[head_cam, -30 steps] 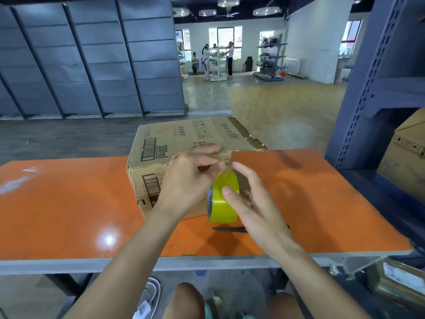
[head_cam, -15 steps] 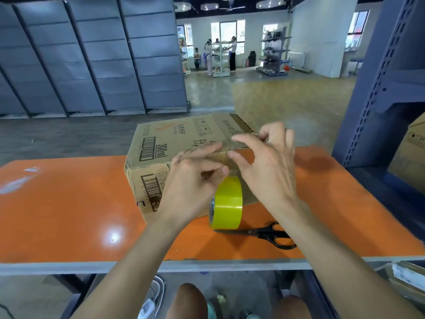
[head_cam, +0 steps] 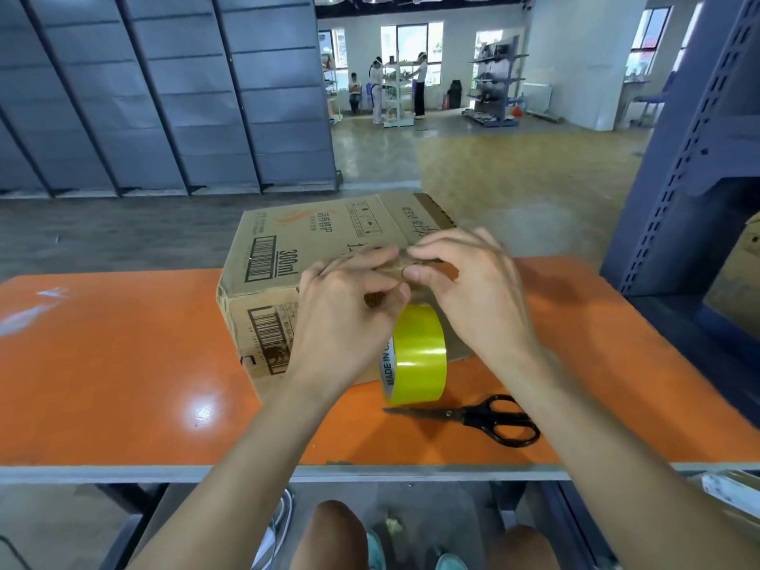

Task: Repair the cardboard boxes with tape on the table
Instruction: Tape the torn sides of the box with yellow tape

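A printed cardboard box lies on the orange table. A yellow tape roll is upright against the box's near side, just below my hands. My left hand has its fingers curled and pinches the clear tape strip above the roll. My right hand is arched over the box's near top edge, thumb and fingertips pinching the tape against that edge. My two hands touch at the fingertips. The strip itself is hard to make out.
Black scissors lie shut on the table in front of the roll, blades pointing left. A blue metal rack with a carton stands at the right. The table's grey front edge runs above my knees.
My right hand left the roll, swung up over the box and came down on its near top edge beside my left hand. The scissors came into view.
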